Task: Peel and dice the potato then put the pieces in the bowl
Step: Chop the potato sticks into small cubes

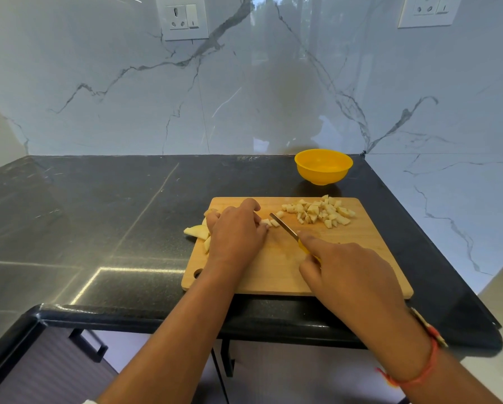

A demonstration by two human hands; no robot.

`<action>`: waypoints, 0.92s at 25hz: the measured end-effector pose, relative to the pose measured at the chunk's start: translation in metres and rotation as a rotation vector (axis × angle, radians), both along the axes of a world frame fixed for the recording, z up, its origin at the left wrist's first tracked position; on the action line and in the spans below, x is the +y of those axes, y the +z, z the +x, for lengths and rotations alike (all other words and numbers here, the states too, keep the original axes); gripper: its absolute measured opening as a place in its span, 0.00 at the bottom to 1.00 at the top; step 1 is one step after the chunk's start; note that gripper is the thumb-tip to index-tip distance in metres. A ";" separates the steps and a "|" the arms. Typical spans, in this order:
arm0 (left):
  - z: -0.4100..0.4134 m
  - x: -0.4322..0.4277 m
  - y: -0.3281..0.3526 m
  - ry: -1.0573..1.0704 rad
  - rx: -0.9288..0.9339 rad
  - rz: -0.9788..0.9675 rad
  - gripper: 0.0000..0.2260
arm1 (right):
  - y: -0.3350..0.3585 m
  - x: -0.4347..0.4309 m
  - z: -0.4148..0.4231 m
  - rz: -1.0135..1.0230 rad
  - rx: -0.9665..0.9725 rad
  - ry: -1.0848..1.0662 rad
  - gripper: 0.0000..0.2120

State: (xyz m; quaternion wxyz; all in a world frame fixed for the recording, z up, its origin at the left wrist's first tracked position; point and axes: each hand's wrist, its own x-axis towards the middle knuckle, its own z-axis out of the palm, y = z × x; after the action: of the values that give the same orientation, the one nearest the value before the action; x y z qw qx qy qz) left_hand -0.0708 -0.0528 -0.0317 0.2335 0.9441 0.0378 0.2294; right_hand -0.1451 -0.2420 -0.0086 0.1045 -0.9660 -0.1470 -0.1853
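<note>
- Peeling looks done. A pile of dice (320, 212) sits at the far right of the board (367, 246), and I see none yet in the bowl (323, 166) behind it.
- Left to do: the strip (269, 222) under my left hand (235, 231), the wedges (197, 231) at the board's left edge, then filling the bowl.
- My left hand curls over the strip, pinning it. It seems to lie left to right, cut end towards the knife (284, 225).
- My right hand (343, 269) grips the knife, forefinger along the spine. The blade runs from near right to far left, tip at the strip.
</note>
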 end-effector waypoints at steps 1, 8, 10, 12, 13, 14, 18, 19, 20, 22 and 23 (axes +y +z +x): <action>-0.001 0.000 0.000 0.001 0.010 -0.007 0.14 | -0.001 0.005 0.003 0.023 0.003 0.005 0.22; -0.002 0.001 0.003 0.018 0.029 -0.065 0.13 | -0.004 0.030 0.027 0.081 0.098 0.042 0.23; -0.001 0.001 0.003 0.020 0.030 -0.078 0.13 | -0.004 0.030 0.030 0.086 0.153 0.064 0.23; 0.000 0.001 0.003 0.022 0.034 -0.086 0.13 | -0.001 0.026 0.029 0.097 0.197 0.079 0.24; 0.000 0.000 0.003 0.021 0.033 -0.089 0.13 | 0.000 0.023 0.027 0.097 0.198 0.079 0.23; 0.000 0.000 0.003 0.022 0.030 -0.090 0.13 | 0.000 0.020 0.024 0.086 0.189 0.076 0.23; 0.000 -0.001 0.003 0.031 0.022 -0.093 0.13 | 0.001 0.004 0.004 0.007 0.162 0.050 0.23; 0.000 -0.001 0.002 0.031 0.022 -0.101 0.13 | 0.001 0.000 -0.001 -0.005 0.157 0.039 0.23; 0.000 -0.001 0.002 0.029 0.023 -0.106 0.14 | 0.002 -0.003 -0.004 -0.013 0.145 0.027 0.23; 0.000 0.000 0.003 0.026 0.025 -0.113 0.14 | 0.004 -0.003 -0.008 -0.013 0.089 0.010 0.23; 0.000 0.000 0.003 0.026 0.027 -0.117 0.15 | 0.005 -0.001 -0.007 -0.003 0.060 0.005 0.23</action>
State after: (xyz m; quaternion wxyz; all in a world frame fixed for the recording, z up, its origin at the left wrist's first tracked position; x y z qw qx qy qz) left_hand -0.0712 -0.0531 -0.0282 0.2847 0.9313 0.0664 0.2173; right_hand -0.1524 -0.2426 -0.0032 0.1079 -0.9709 -0.1464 -0.1559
